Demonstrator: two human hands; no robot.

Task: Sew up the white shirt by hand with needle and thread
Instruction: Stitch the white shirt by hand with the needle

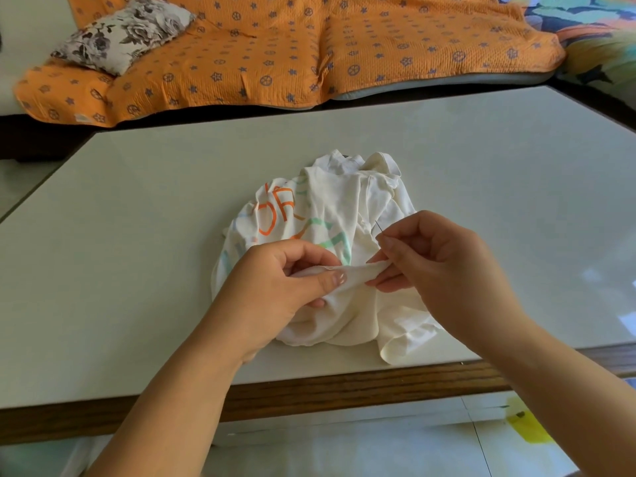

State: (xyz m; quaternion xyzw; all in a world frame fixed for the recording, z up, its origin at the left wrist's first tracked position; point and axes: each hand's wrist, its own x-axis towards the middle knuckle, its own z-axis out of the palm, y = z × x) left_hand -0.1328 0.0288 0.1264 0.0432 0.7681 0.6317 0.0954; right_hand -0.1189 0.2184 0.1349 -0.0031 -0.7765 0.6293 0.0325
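A crumpled white shirt (347, 204) — soft, creased, printed with orange and green letters — is heaped on the smooth pale surface (137, 235). Its raised fold is pinched by the left hand (275, 287); a thin needle (379, 228) is pinched in the right hand (437, 259).

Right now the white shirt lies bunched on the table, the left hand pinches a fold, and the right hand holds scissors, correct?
No scissors: in the head view the right hand pinches a thin needle. The rest holds: the white shirt lies bunched on the table and the left hand pinches a fold of it.
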